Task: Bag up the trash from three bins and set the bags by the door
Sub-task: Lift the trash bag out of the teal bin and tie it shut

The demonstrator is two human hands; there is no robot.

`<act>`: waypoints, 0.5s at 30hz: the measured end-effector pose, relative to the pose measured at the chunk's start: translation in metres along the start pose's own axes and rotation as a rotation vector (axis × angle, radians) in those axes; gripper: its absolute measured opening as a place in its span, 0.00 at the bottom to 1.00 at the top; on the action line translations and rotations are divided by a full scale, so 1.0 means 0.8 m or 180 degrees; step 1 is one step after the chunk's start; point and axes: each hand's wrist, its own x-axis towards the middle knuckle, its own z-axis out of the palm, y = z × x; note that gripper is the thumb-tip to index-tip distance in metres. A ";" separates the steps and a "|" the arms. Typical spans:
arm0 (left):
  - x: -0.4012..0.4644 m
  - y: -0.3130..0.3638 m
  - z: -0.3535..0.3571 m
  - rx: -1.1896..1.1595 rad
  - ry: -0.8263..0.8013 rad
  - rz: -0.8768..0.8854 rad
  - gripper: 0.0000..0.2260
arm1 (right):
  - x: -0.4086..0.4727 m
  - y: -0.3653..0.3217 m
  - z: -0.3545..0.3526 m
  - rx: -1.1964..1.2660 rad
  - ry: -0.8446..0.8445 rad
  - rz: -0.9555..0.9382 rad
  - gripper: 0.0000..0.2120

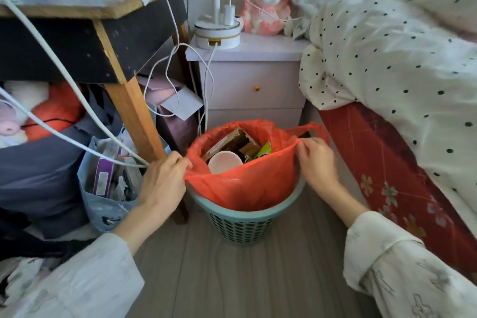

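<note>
A lived-in bedroom is shown: a bed (402,152) draped with a dotted quilt (387,54), a nightstand (253,85) topped by a lamp (216,2), and a cluttered surface (85,8).

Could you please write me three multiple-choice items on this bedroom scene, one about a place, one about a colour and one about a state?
1. Where does the teal bin stand?
A. On the bed
B. On the floor in front of the nightstand
C. On top of the desk

2. What colour is the bag lining the bin?
A. Red-orange
B. Black
C. Clear

3. What are the hands doing?
A. Both hang idle
B. Only one touches the bag
C. The left hand and the right hand each pinch the bag's rim

Answers:
1. B, the bin sits on the wooden floor below the nightstand's drawers.
2. A, the plastic shows red-orange all round the trash.
3. C, the fingers of each hand close on opposite sides of the rim.
</note>
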 end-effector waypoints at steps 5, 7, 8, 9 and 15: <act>0.034 -0.003 -0.065 0.0201 0.0863 0.0771 0.12 | 0.026 -0.022 -0.012 0.3538 -0.0283 0.1771 0.17; 0.043 0.001 -0.076 0.0008 0.0976 0.0672 0.07 | 0.039 -0.030 -0.018 0.4170 -0.0085 0.2022 0.19; 0.045 0.003 -0.074 -0.0245 0.0929 0.0351 0.08 | 0.044 -0.031 -0.019 0.4018 0.0031 0.2034 0.19; 0.046 0.004 -0.070 -0.0522 0.0748 -0.0085 0.11 | 0.048 -0.027 -0.016 0.3438 0.0179 0.2036 0.18; 0.001 -0.017 -0.021 -0.1188 -0.1069 -0.0927 0.38 | 0.050 0.016 0.016 0.1622 -0.0195 0.2214 0.32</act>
